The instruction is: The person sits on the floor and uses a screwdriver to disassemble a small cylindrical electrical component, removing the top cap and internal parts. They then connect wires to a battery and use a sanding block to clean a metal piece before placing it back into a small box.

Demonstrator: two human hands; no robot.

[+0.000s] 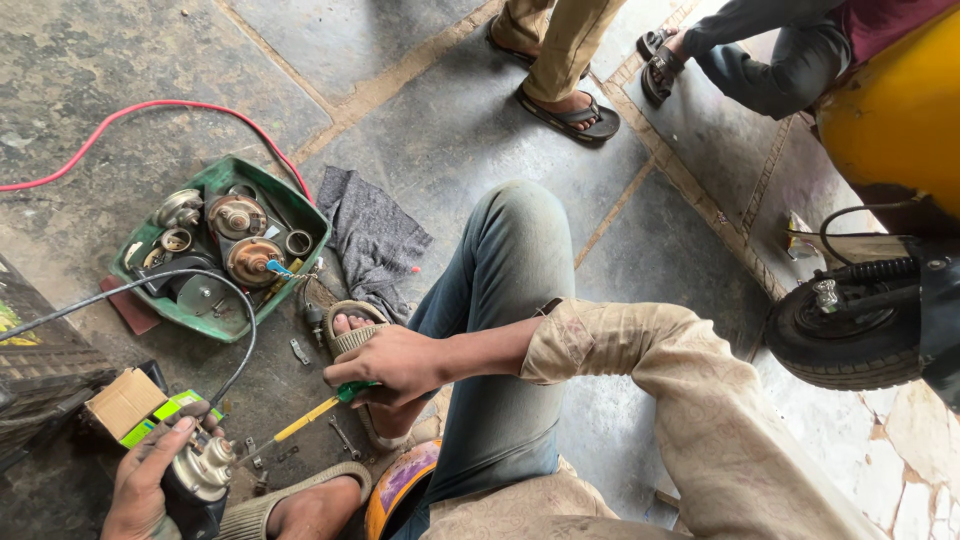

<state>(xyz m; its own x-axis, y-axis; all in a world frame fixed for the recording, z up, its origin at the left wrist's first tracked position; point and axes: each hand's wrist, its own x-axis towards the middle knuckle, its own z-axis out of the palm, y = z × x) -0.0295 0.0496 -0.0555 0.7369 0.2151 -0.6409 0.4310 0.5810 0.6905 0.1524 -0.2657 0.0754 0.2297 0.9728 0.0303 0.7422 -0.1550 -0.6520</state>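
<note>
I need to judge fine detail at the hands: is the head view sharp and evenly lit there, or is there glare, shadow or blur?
Head view: soft, even daylight with no hard shadows; the left hand with its small metal part and the right hand on the screwdriver look sharp; no glare on the parts in the green tray; some wide-angle stretch towards the frame edges.

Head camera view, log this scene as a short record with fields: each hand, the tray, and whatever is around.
left hand: grips a small grey metal motor part with a black cable
right hand: holds a yellow-shafted, green-handled screwdriver, tip towards the part
tray: green plastic tray on the stone floor, holding round metal parts
nearby: grey rag, red cable, small cardboard box, black scooter wheel
others: two people's sandalled feet at top
</note>
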